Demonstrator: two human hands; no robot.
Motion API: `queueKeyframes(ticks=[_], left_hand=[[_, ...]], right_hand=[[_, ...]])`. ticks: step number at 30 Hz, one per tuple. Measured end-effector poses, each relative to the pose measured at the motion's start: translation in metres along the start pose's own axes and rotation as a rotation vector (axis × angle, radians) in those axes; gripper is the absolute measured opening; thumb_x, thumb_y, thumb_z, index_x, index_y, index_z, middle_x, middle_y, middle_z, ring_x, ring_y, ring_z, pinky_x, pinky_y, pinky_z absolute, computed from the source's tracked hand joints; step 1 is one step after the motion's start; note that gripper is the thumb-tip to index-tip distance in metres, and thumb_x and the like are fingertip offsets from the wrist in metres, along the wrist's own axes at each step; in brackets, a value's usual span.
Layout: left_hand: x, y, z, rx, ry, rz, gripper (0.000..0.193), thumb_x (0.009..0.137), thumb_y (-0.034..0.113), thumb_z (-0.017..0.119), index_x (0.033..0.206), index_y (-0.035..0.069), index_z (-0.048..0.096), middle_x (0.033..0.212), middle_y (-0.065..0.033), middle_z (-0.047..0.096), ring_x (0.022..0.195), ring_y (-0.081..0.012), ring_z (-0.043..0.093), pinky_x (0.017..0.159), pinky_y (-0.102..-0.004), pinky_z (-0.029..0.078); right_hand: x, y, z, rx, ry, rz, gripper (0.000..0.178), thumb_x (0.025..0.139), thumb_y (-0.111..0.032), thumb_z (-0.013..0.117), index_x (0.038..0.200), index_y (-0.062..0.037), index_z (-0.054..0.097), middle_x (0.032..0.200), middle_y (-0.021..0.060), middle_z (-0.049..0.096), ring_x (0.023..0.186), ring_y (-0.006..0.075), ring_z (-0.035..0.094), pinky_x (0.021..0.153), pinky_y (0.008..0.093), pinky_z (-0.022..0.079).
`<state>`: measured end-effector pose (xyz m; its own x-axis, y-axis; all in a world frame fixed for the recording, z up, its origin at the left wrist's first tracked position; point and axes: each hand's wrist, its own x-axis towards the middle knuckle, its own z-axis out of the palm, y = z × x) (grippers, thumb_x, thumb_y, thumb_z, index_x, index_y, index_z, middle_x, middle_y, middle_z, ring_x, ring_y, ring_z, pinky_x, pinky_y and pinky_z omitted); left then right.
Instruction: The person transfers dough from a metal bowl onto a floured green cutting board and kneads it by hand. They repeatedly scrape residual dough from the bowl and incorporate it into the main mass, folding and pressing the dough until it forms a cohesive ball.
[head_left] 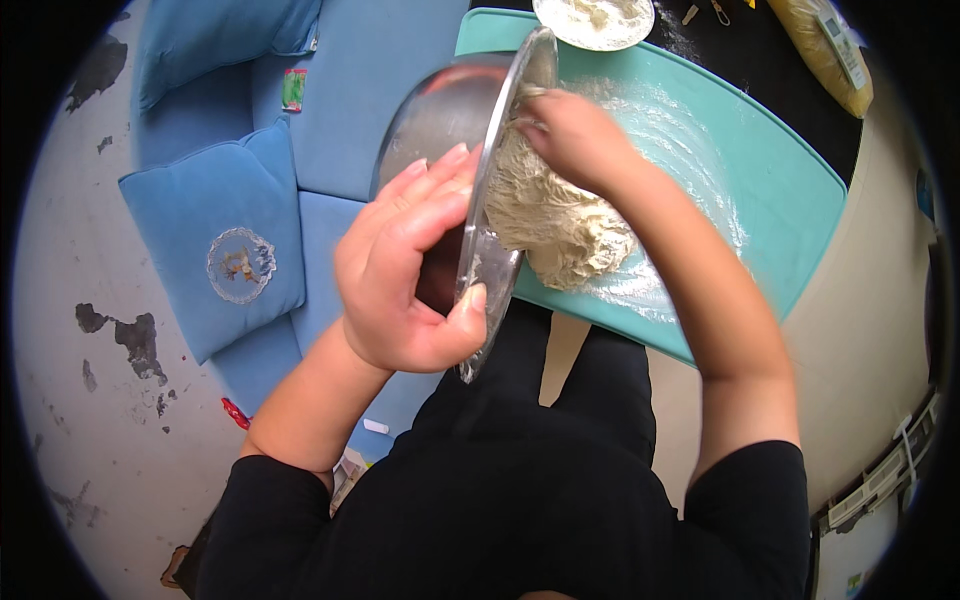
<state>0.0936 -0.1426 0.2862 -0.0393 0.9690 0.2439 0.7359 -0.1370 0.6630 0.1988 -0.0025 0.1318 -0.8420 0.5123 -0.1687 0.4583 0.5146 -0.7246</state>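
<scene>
The sticky dough (575,240) hangs out of the metal bowl (435,115), partly in the bowl and partly on the floury green mat (790,185). The bowl is tipped on its side. The left hand (415,265) holds it, with the fingers on the outside and the thumb at the rim. The right hand (575,135) is at the bowl's mouth by the dough. Its fingertips are hidden, so I cannot tell if that grip is pinching dough. It seems best to hold the bowl steady, scrape close to its wall, and let the dough land on the flour (690,165). The white bowl (598,47) sits past the mat's far edge.
</scene>
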Motion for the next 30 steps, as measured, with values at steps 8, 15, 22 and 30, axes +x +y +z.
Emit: queueKeyframes(ticks=[8, 15, 22, 30], left_hand=[[-0.005, 0.000, 0.002, 0.048, 0.014, -0.001, 0.050, 0.064, 0.019, 0.057, 0.108, -0.006, 0.049, 0.106, -0.0239, 0.060, 0.104, -0.0377, 0.057, 0.093, -0.0422, 0.039], [-0.004, 0.007, 0.005, 0.039, 0.034, 0.005, 0.048, 0.065, 0.020, 0.057, 0.105, -0.005, 0.051, 0.105, -0.0242, 0.060, 0.103, -0.0376, 0.057, 0.092, -0.0417, 0.040], [0.007, 0.003, 0.007, 0.023, 0.068, -0.024, 0.048, 0.063, 0.018, 0.057, 0.105, -0.006, 0.051, 0.101, -0.0203, 0.062, 0.104, -0.0367, 0.057, 0.093, -0.0412, 0.039], [0.003, 0.004, 0.005, -0.033, 0.061, -0.074, 0.051, 0.057, 0.011, 0.057, 0.105, -0.005, 0.051, 0.104, -0.0194, 0.062, 0.106, -0.0355, 0.056, 0.096, -0.0406, 0.036]], right_hand=[[0.001, -0.010, 0.132, -0.337, -0.162, 0.118, 0.021, 0.079, -0.016, 0.050, 0.085, -0.0040, 0.066, 0.088, 0.0139, 0.063, 0.083, 0.0254, 0.061, 0.072, 0.0362, 0.047], [-0.046, -0.035, 0.117, -0.416, -0.543, -0.116, 0.020, 0.078, -0.018, 0.051, 0.080, -0.0108, 0.069, 0.084, 0.0054, 0.065, 0.084, 0.0203, 0.061, 0.080, 0.0333, 0.038], [-0.086, 0.015, 0.078, -0.463, -0.484, -0.320, 0.010, 0.073, -0.013, 0.056, 0.075, -0.0114, 0.066, 0.083, 0.0050, 0.063, 0.089, 0.0198, 0.057, 0.095, 0.0338, 0.034], [-0.149, 0.118, -0.037, -0.088, -0.084, -0.101, 0.014, 0.070, -0.010, 0.067, 0.080, -0.0066, 0.058, 0.090, 0.0051, 0.059, 0.094, 0.0232, 0.056, 0.104, 0.0404, 0.030]])
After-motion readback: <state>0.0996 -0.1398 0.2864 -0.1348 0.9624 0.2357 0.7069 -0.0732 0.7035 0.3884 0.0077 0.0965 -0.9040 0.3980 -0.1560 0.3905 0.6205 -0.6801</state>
